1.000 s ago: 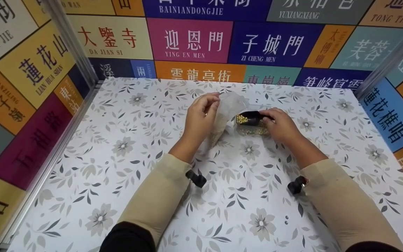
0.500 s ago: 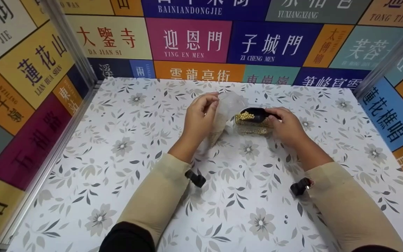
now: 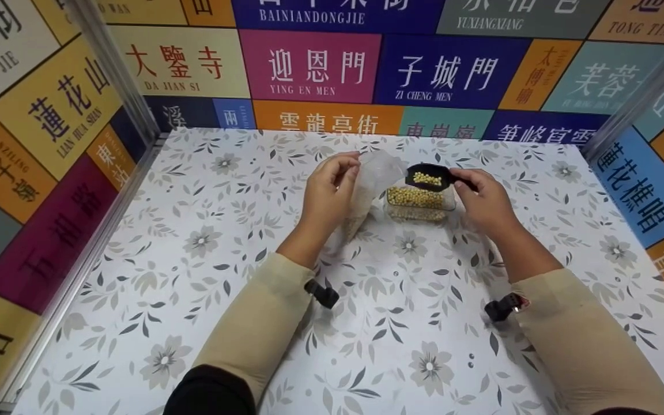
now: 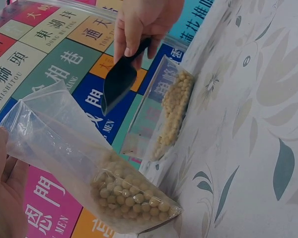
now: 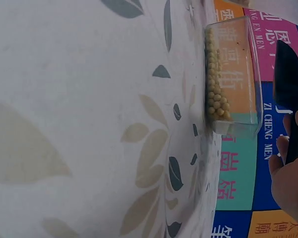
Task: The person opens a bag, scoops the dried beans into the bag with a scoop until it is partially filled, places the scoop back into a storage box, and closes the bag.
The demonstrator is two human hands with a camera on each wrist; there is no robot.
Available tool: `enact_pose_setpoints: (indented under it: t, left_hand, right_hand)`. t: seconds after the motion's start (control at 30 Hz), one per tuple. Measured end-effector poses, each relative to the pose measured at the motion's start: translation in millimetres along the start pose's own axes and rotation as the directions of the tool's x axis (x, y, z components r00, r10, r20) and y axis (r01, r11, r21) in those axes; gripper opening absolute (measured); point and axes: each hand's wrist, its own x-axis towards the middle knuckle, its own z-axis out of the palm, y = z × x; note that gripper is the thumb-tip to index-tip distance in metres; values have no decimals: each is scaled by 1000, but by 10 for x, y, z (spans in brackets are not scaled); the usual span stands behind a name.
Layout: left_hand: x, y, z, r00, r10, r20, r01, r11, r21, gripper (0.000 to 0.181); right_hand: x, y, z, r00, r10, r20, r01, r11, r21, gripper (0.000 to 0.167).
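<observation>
In the head view my left hand [image 3: 330, 187] pinches the upper edge of a clear plastic bag [image 3: 373, 176]. Round yellowish beans [image 4: 129, 196] fill the bag's lower end in the left wrist view. By its handle, my right hand [image 3: 485, 199] holds a black scoop [image 3: 429, 177] with some beans in it. The scoop is raised over a clear plastic box [image 3: 450, 199], just behind its middle. Beans [image 5: 216, 94] lie along the bottom of the box. The box stands on the table, to the right of the bag.
A white tablecloth [image 3: 251, 323] printed with grey flowers and leaves covers the table. Colourful panels [image 3: 312, 66] with lettering rise behind and at both sides. Metal posts [image 3: 127, 75] stand at the back corners.
My right hand has lifted the scoop with beans up out of the box and moved a little to the right. My left hand and the bag have stayed in place.
</observation>
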Motion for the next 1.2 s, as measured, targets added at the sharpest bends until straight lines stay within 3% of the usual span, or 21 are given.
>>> enact_pose_setpoints:
  t: [0.2,0.43,0.7,0.8,1.0,1.2]
  left_hand:
    - [-2,16,1,1000,-2,2,2,1000,19,12]
    - [-5,35,0,1000,2,2,-2,1000,29,13]
    - [-2,25,-5,1000,-14,-1,14,1000,18,12]
    - [-2,28,-5,1000,-24,1,24,1000,14,12]
    - [2,35,2,1000,-23,-2,23,1000,-1,11]
    - [4,38,-1,1000,-4,-7,4,1000,12,11]
  right_hand:
    - [2,-232,-112,999,-14,-36,12,998,-66,44]
    - [-12,-552,-206,992,-95,-83,86,990,-109,44]
    - [-82,-861,-103,979,-191,-75,174,966,-189,41]
    - [-117,-949,-38,959,-275,-71,245,926,-286,37]
    - [-153,-1045,41,886,-457,-85,382,820,-427,32]
    - [-140,-1058,56,842,-529,-103,436,781,-448,30]
